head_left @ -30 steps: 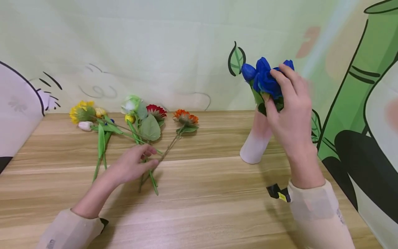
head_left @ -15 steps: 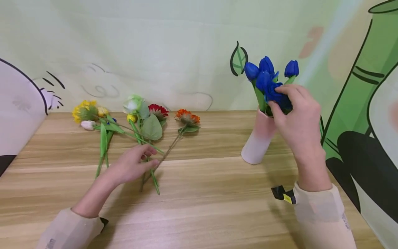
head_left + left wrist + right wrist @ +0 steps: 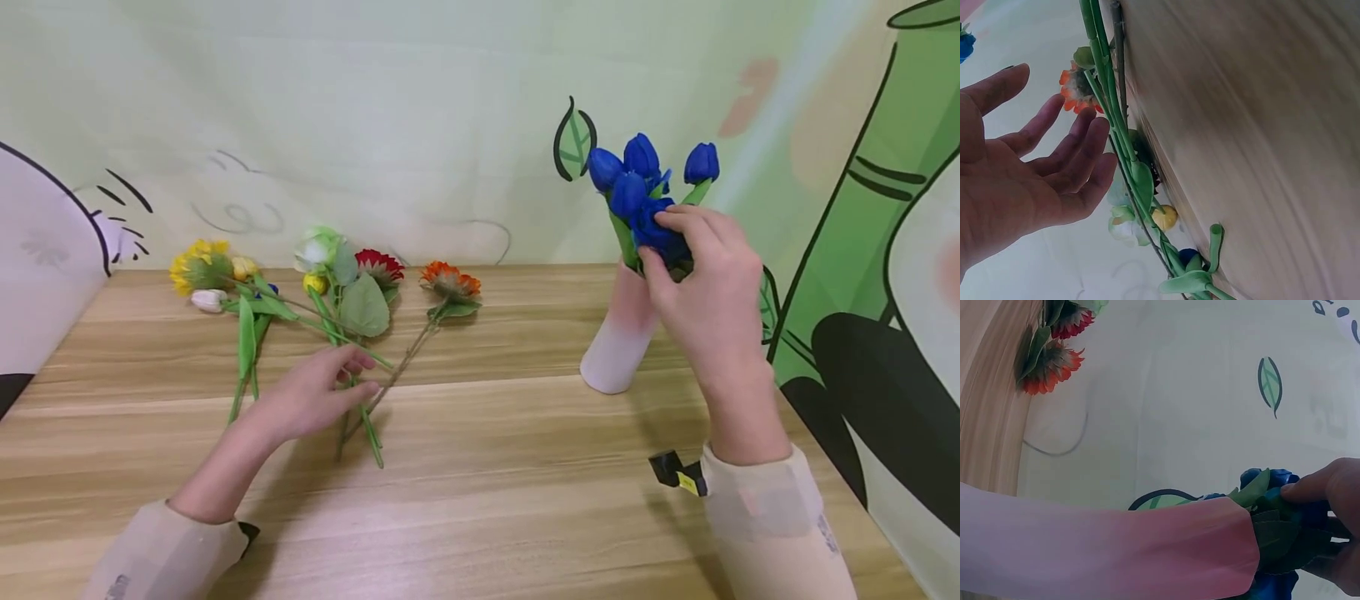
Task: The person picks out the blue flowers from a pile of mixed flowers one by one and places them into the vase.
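A pink-and-white vase (image 3: 617, 346) stands at the right of the table, with several blue tulips (image 3: 627, 195) rising from it. Low at its mouth is a ruffled blue flower (image 3: 651, 227), which my right hand (image 3: 716, 287) holds between thumb and fingers. In the right wrist view, dark green leaves (image 3: 1275, 540) sit against the vase rim. My left hand (image 3: 318, 396) hovers at the flower stems on the left, its fingers loosely bent around nothing. The left wrist view shows a gap between its fingertips and thumb, with green stems (image 3: 1107, 81) beside it.
Loose flowers lie at the table's back left: a yellow one (image 3: 201, 268), a white tulip (image 3: 208, 301), a pale green-white bloom (image 3: 318, 248), a red one (image 3: 378, 268) and an orange one (image 3: 450, 283). A printed cloth (image 3: 420, 125) hangs behind the table.
My right hand has come down and slightly right from over the blue blooms, lowering the ruffled flower toward the vase mouth and uncovering the tulips. My left hand has stayed nearly still.
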### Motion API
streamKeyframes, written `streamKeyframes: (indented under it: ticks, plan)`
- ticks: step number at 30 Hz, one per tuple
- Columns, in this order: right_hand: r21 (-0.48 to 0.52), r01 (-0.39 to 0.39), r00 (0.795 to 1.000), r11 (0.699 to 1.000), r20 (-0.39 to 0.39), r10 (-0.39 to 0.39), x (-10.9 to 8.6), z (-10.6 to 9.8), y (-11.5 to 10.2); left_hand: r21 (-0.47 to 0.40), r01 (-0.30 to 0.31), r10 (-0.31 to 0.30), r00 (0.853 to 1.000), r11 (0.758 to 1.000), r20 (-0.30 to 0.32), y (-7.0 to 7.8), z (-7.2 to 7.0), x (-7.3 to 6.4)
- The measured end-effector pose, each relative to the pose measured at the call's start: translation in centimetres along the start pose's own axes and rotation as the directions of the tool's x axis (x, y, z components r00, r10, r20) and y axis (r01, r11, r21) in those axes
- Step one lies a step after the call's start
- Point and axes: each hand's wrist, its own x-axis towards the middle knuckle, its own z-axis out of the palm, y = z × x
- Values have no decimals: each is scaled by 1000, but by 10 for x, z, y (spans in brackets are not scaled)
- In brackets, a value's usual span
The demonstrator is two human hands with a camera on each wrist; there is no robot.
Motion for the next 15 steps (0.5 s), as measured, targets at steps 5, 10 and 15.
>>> streamKeyframes:
  ticks: [5, 10, 15]
  plan:
    - [-6, -1, 1000, 1000, 2, 1, -2, 0, 1, 3, 0, 0, 1000, 1000, -11, -1, -2, -2]
    - [-3, -1, 1000, 1000, -14, 1, -4, 1, 2, 2, -9, 9, 1000, 1000, -23, -2, -3, -3]
    - [14, 0, 998, 1000, -68, 1, -3, 1, -1, 4, -14, 14, 999, 1000, -37, -3, -4, -3]
